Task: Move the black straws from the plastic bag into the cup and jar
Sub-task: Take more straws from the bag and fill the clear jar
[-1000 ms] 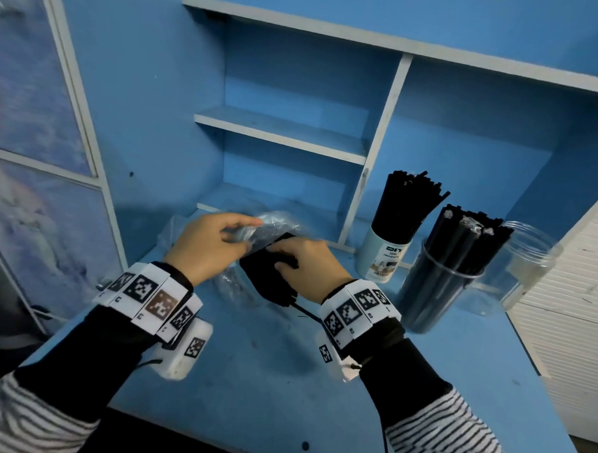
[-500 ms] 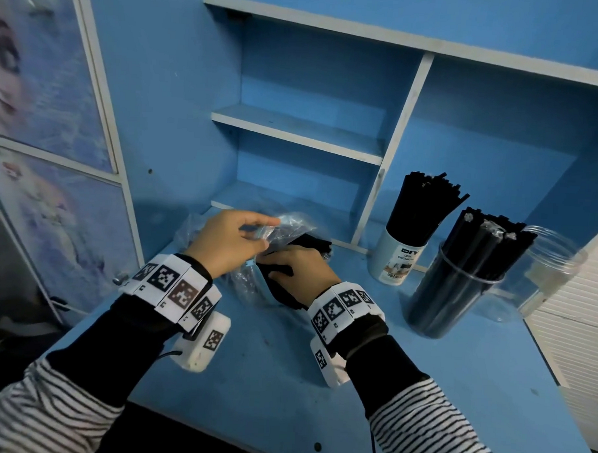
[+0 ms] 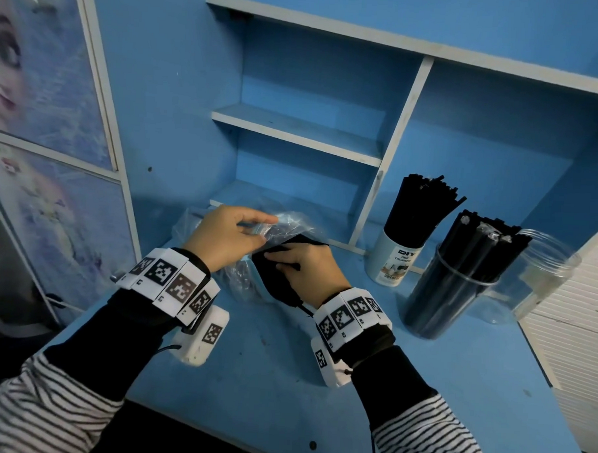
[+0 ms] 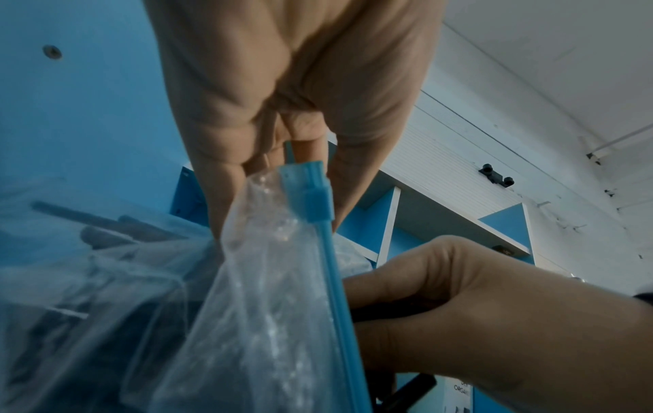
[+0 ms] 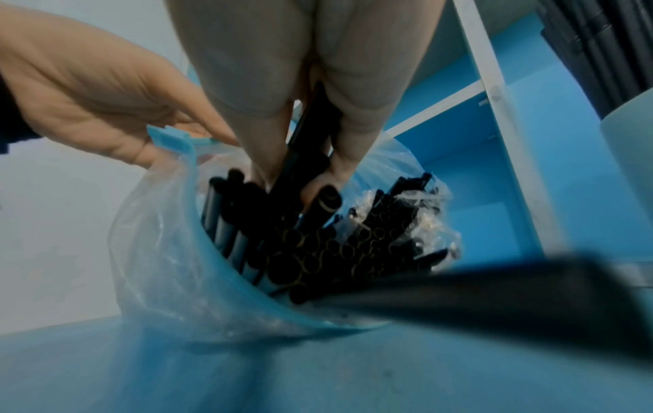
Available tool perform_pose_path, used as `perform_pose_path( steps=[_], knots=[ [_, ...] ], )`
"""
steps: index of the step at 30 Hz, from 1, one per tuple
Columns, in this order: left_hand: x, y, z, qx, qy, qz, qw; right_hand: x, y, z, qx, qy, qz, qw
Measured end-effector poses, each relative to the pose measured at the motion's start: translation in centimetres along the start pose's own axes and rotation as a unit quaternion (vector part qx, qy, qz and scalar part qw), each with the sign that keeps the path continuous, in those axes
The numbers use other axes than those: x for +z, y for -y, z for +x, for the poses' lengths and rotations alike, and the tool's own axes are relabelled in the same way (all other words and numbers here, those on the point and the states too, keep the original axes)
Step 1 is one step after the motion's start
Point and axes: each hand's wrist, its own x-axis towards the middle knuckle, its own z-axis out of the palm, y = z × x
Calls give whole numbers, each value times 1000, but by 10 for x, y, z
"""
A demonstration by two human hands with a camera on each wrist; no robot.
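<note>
Many black straws (image 5: 339, 246) remain in the plastic bag (image 5: 159, 265) on the tabletop (image 3: 284, 379). Right hand (image 3: 309, 271) fingers grip a bunch inside; left hand (image 3: 221, 238) pinches the bag's rim. Cup (image 3: 393, 261) looks full, jar (image 3: 449, 294) seemingly nearly so.

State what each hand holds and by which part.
Left hand pinches the clear plastic zip bag by its blue zipper edge. Right hand grips a bundle of black straws near their ends, at the bag's mouth.
</note>
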Motion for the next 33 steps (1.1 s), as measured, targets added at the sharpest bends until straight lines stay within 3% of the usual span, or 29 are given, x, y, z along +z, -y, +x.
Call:
perform_pose_path(
  steps=[9,14,15,17,20,22,25,29,33],
  knots=[
    [1,-2,-1,10,8,21,1000,-68,5,-23,75,70,-5,995],
    [16,-20,-9,84,-73,116,987,-101,3,-41,103,81,-13,991],
    [21,-27,-12,105,-58,111,987,-107,3,-45,105,83,-24,991],
    [33,-42,-16,135,33,129,982,-121,6,-53,107,86,-48,989],
    [62,-53,-13,189,124,221,949,-142,13,-65,109,82,-47,989],
    [81,-56,-6,200,159,223,941,-154,17,-73,113,81,-47,989],
    [99,-61,4,170,160,209,950,-167,18,-85,114,77,-28,990],
    [115,-72,7,149,170,143,964,-181,10,-97,104,-2,1,995],
    [132,-87,0,144,166,49,974,-182,5,-94,57,-190,19,980]
  ],
)
